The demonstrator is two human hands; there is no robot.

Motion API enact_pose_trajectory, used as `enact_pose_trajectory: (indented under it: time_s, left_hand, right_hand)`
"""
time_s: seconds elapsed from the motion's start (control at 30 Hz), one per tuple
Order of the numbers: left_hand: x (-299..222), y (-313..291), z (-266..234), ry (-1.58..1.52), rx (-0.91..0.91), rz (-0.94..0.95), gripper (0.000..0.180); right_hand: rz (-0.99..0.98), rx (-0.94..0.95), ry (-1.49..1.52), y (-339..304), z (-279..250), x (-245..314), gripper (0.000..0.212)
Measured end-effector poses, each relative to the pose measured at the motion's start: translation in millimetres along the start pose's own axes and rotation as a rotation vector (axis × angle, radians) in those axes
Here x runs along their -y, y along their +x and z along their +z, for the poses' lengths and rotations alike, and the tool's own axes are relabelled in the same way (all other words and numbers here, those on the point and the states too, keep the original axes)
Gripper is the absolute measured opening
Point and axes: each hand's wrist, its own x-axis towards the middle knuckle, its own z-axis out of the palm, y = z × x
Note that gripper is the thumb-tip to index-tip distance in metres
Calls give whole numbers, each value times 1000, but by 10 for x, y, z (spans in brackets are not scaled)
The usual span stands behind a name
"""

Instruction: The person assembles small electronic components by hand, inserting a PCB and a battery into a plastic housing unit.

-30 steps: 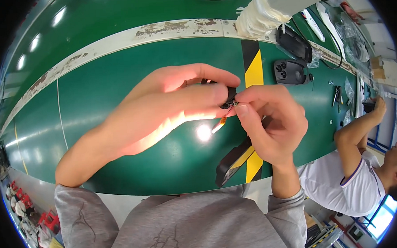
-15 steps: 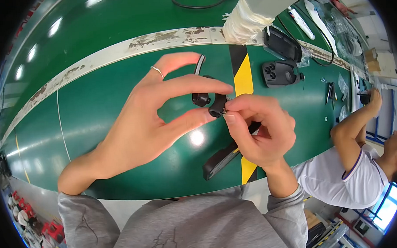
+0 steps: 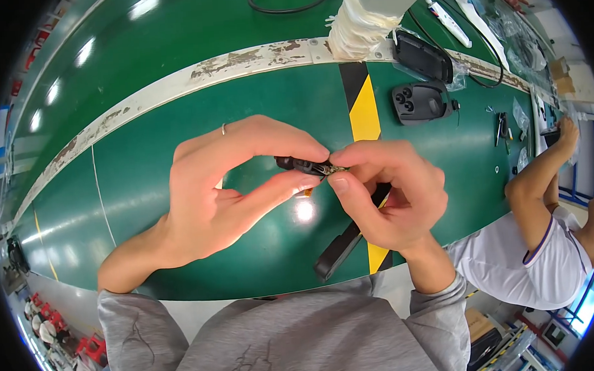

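Note:
Between the thumb and fingertips of my left hand (image 3: 210,190) is a small black plastic part (image 3: 299,165), tilted over the green tabletop. My right hand (image 3: 401,193) pinches a tiny brassy metal piece (image 3: 336,169) at that part's right end; the fingertips partly hide where the two meet. A long black bar-shaped piece (image 3: 340,247) slants out from beneath my right hand toward the table's near edge. Its upper end passes by the curled fingers, and I cannot tell whether they grip it. A small orange bit (image 3: 304,193) shows below the left fingertips.
Black-and-yellow tape (image 3: 364,111) crosses the green table (image 3: 144,213). Farther right lie a black molded housing (image 3: 420,103), an open black case (image 3: 423,58) and small tools (image 3: 502,129). A wrapped post (image 3: 356,31) stands behind. A co-worker (image 3: 516,268) sits at the right.
My left hand has turned and its raised index finger has come down. The black part has swung from upright to nearly flat. My right hand keeps its pinch; the bar has shifted slightly.

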Motion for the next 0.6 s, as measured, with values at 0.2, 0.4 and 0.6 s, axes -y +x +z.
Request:
enact_pose_trajectory:
  time_s: [0.2, 0.4, 0.6]
  left_hand:
    - [48, 9, 23, -24, -32, 79, 28]
    - [67, 0, 48, -51, -83, 75, 27]
    - [72, 23, 9, 9, -39, 92, 30]
  right_hand:
    - [-13, 4, -25, -27, -18, 4, 23]
    - [-80, -38, -92, -24, 6, 4, 24]
    - [-121, -66, -81, -11, 3, -17, 23]
